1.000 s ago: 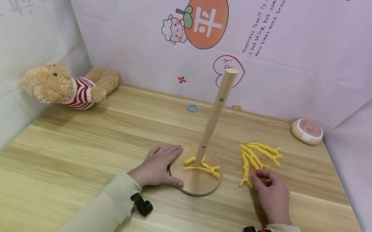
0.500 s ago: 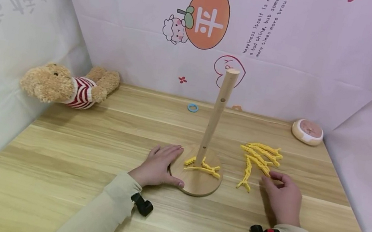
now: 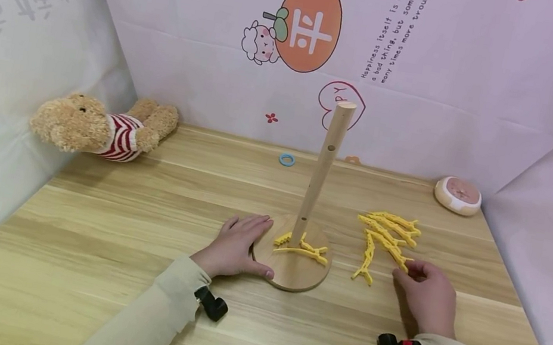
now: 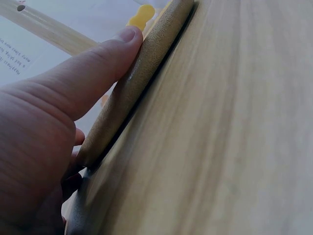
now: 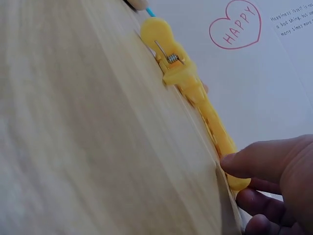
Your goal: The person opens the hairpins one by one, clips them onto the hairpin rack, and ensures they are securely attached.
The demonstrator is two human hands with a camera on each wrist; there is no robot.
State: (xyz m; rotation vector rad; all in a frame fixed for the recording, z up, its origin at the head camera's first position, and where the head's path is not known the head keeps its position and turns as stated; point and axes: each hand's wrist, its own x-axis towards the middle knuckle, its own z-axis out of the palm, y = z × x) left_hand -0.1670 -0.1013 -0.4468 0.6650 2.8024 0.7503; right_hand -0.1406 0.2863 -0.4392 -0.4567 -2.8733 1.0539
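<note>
My left hand (image 3: 237, 248) rests on the left edge of a round wooden base (image 3: 287, 274), its thumb on the rim in the left wrist view. A wooden post (image 3: 318, 176) with holes stands upright on this base. Yellow alligator hair clips (image 3: 300, 252) lie around the post's foot. On the right, my right hand (image 3: 427, 296) pinches one end of a yellow hair clip (image 3: 393, 252) lying on the table. In the right wrist view, thumb and fingers meet at the clip's rounded end (image 5: 239, 182). Another clip (image 3: 366, 259) lies to its left, its spring showing in that view.
More yellow clips (image 3: 393, 222) lie just behind. A blue ring (image 3: 286, 159) sits near the back edge. At the back right is a round pink-and-cream object (image 3: 458, 195); at the back left lies a teddy bear (image 3: 104, 130). Printed cloth (image 3: 192, 50) walls the table (image 3: 78, 262).
My right hand has moved right, and the clip at its fingers has shifted and turned with it. The nearest clip has swung slightly right and forward. The left hand stays put.
</note>
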